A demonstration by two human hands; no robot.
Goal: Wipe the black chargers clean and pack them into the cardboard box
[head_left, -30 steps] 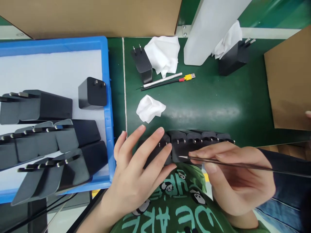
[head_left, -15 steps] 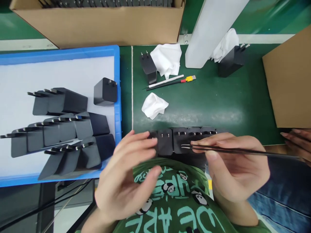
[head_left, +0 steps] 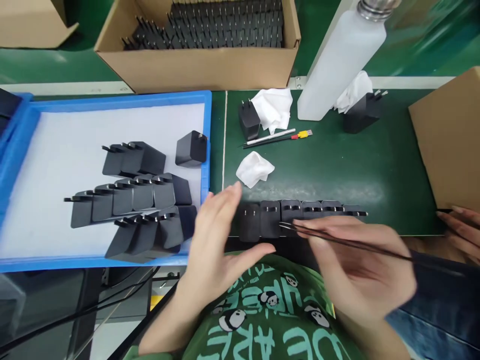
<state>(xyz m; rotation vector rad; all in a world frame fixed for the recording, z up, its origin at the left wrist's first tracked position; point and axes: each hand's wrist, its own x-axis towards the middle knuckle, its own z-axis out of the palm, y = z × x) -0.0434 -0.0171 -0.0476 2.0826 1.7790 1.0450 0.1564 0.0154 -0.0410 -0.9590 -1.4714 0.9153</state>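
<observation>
A row of several black plug adapters (head_left: 296, 216) lies along the near edge of the green table. My left hand (head_left: 217, 240) is spread flat against the row's left end, fingers apart, holding nothing. My right hand (head_left: 356, 265) pinches thin metal tweezers (head_left: 337, 239) whose tips point left at the adapters near the middle of the row.
A blue tray (head_left: 208, 145) at left holds several black adapters (head_left: 138, 197) on a white liner. A cardboard box (head_left: 202, 65) full of adapters stands behind. White wipes (head_left: 255, 169), a pen (head_left: 268, 137), a white bottle (head_left: 337, 65) and loose adapters lie beyond. Another person's hand (head_left: 459, 225) shows at right.
The view has tilted up, showing the box behind. My left hand has opened and slid off the adapters to the row's left end. The tweezers stay over the row.
</observation>
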